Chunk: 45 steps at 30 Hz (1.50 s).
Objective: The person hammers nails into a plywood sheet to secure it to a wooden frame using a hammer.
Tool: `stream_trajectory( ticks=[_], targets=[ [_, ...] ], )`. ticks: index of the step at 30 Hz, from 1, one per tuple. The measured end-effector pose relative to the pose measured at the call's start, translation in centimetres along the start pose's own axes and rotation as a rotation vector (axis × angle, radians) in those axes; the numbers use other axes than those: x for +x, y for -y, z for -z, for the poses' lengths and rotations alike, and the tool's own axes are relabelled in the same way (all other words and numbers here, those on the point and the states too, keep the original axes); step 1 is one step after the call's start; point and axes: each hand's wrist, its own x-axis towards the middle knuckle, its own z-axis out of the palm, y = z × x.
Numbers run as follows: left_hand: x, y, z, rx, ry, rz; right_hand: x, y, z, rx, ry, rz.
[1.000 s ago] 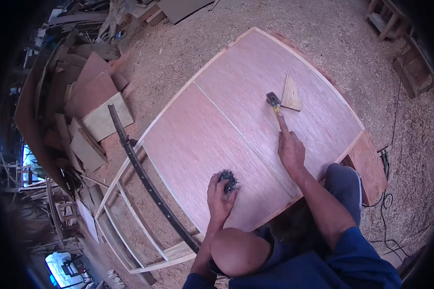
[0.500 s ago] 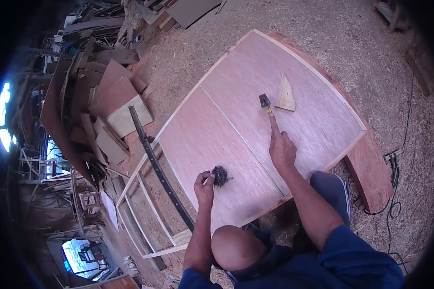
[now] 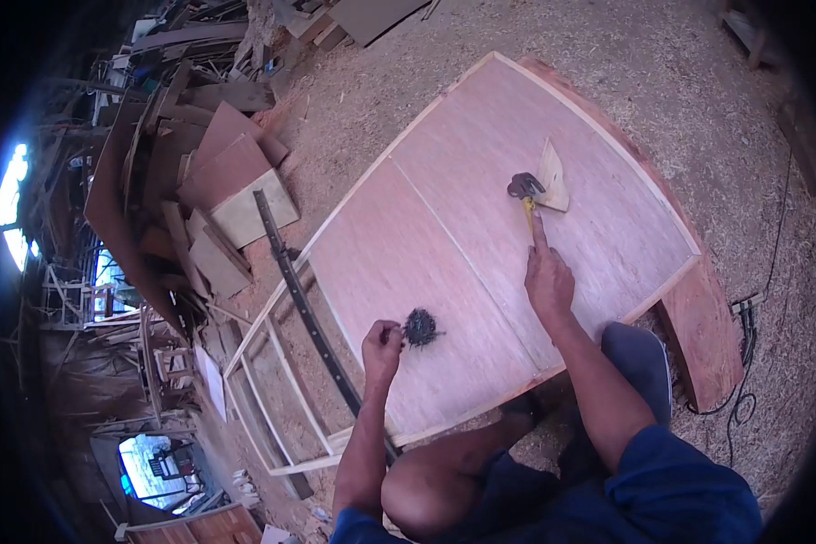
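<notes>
My right hand point(image 3: 550, 279) is closed round a hammer point(image 3: 525, 187), its index finger stretched along the yellow handle. The dark hammer head hangs over the panel, beside a pointed offcut of pale wood point(image 3: 556, 188). Just left of a small heap of dark nails point(image 3: 420, 328), the fingers of my left hand point(image 3: 383, 349) are pinched together. Whatever they hold is too small to make out. Both hands are above a large plywood panel point(image 3: 444, 263) with pale wooden edging and a strip across its middle.
An open wooden frame point(image 3: 286, 385) continues from the panel's left side, crossed by a dark metal strip with holes point(image 3: 306, 313). Stacked boards point(image 3: 245, 204) stand at left. A reddish plank point(image 3: 703, 340) lies under the panel's right end, near a coiled cable point(image 3: 743, 403). Sawdust covers the ground.
The hammer head has turned, showing its claw more from the side. My left hand has drawn slightly away from the nail heap. The whole view has shifted a little.
</notes>
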Motion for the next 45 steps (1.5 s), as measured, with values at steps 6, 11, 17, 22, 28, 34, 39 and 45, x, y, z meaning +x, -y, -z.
stream_trajectory(
  ticks=[6, 11, 17, 22, 28, 34, 39, 45],
  targets=[
    [2.6, 0.6, -2.3, -0.153, -0.107, -0.083, 0.2, -0.7, -0.4, -0.053, -0.031, 0.056],
    [10.7, -2.2, -5.5, -0.200, -0.206, -0.183, 0.3, -0.7, 0.7, -0.083, 0.005, 0.127],
    [24.7, -5.1, -11.3, -0.261, -0.376, -0.287, 0.1, -0.5, 1.5, -0.105, 0.079, 0.188],
    [31.7, -7.5, -14.0, -0.400, -0.521, -0.230, 0.8, 0.9, 3.2, -0.047, 0.204, 0.153],
    [32.5, -8.8, -15.3, -0.020, -0.695, -0.160, 3.3, 7.6, 3.0, 0.105, 0.261, 0.152],
    [33.7, -9.5, -14.6, 0.054, -0.609, -0.122, 10.1, 12.5, -2.4, 0.030, 0.306, 0.426],
    [34.2, -9.0, -15.2, 0.089, -0.652, -0.139, 13.7, 15.3, -5.8, -0.100, 0.250, 0.650],
    [34.2, -9.4, -15.4, 0.117, -0.684, -0.149, 15.6, 17.2, -7.8, -0.253, 0.291, 0.649]
  ],
)
